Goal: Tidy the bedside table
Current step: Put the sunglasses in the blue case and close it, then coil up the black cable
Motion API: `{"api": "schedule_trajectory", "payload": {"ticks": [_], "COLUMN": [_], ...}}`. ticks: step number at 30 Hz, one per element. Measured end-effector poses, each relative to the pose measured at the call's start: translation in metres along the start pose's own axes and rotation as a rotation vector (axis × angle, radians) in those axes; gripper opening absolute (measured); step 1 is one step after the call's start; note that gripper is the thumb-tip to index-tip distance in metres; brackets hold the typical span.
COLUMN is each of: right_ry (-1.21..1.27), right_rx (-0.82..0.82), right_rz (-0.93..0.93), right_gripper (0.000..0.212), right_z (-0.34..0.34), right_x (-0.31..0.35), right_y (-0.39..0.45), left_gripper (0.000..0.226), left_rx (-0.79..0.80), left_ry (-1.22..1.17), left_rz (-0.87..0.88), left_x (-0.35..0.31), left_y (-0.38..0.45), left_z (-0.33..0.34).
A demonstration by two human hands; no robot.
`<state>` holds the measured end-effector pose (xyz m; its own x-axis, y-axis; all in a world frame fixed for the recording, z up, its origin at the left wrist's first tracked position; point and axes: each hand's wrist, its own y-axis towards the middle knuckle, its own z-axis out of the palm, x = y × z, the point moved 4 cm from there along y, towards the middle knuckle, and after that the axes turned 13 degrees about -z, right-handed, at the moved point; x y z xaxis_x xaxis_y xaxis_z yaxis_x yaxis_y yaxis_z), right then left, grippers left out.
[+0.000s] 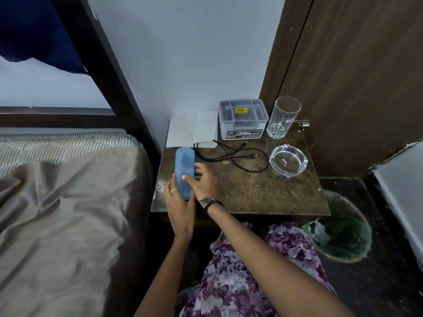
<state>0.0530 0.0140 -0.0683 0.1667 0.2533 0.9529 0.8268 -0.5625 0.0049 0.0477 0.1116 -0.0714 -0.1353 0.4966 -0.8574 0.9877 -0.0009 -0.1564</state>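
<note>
Both hands are on a long blue case (pixel 184 172) w/ round ends – smooth, a bit see-through, lying near the left edge of the brown bench (pixel 263 191). The left hand (pixel 179 209) cups its near end from the left side, grip wrapped round it, a ring on one finger. The right hand (pixel 203 181) holds it from the right, thumb pressed on top, fingers curled beside it. A dark band is on the right wrist.

Behind the case lie white papers (pixel 192 129) and a black cable (pixel 238 156) in loose loops. At the back stands a grey box (pixel 242 120) w/ a clear lid, and just beside it a tall glass (pixel 283 117), upright. A clear glass ashtray (pixel 288 161) sits near the right edge. A green bin (pixel 343 232) is on the floor to the right – the bed (pixel 64 213) is to the left.
</note>
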Motion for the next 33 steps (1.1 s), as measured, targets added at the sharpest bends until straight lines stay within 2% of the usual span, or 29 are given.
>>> {"api": "schedule_trajectory", "payload": {"ticks": [4, 7, 9, 12, 15, 18, 24, 27, 30, 33], "right_ry": [-0.023, -0.059, -0.225, -0.578, -0.782, -0.838, -0.843, -0.648, -0.391, -0.306], "right_rx": [0.045, 0.052, 0.002, -0.123, -0.085, 0.068, 0.06, 0.071, 0.106, 0.143], "right_rz": [-0.002, -0.045, -0.13, -0.209, -0.157, -0.169, -0.287, -0.214, -0.151, -0.13], "right_gripper": [0.048, 0.042, 0.035, 0.029, 0.036, 0.032, 0.014, 0.013, 0.012, 0.015], "right_z": [0.006, -0.007, -0.029, -0.073, -0.104, -0.114, -0.117, -0.12, -0.123, -0.126], "right_x": [0.002, 0.007, 0.007, 0.002, -0.014, -0.03, -0.031, -0.031, -0.03, -0.027], "right_y": [0.014, 0.018, 0.023, 0.034, 0.046, 0.048, 0.023, 0.009, -0.005, -0.017], "left_gripper": [0.063, 0.059, 0.049, 0.033, 0.027, 0.026, 0.026, 0.025, 0.022, 0.01], "left_rx": [-0.005, -0.065, -0.084, 0.031, 0.144, 0.235, 0.282, 0.29, 0.33, 0.3], "left_ry": [0.048, 0.183, 0.229, 0.23, 0.234, 0.17, 0.004, -0.11, -0.413, -0.565], "left_rz": [0.01, 0.144, 0.285, 0.398, 0.42, 0.302, -0.019, -0.163, -0.385, -0.429], "left_x": [-0.005, -0.015, -0.028, -0.046, -0.055, -0.055, -0.05, -0.044, -0.04, -0.045], "left_y": [0.015, 0.018, 0.014, 0.005, -0.003, -0.006, -0.013, -0.011, -0.013, -0.019], "left_z": [0.0, 0.001, 0.007, 0.026, 0.05, 0.07, 0.082, 0.082, 0.084, 0.079]}}
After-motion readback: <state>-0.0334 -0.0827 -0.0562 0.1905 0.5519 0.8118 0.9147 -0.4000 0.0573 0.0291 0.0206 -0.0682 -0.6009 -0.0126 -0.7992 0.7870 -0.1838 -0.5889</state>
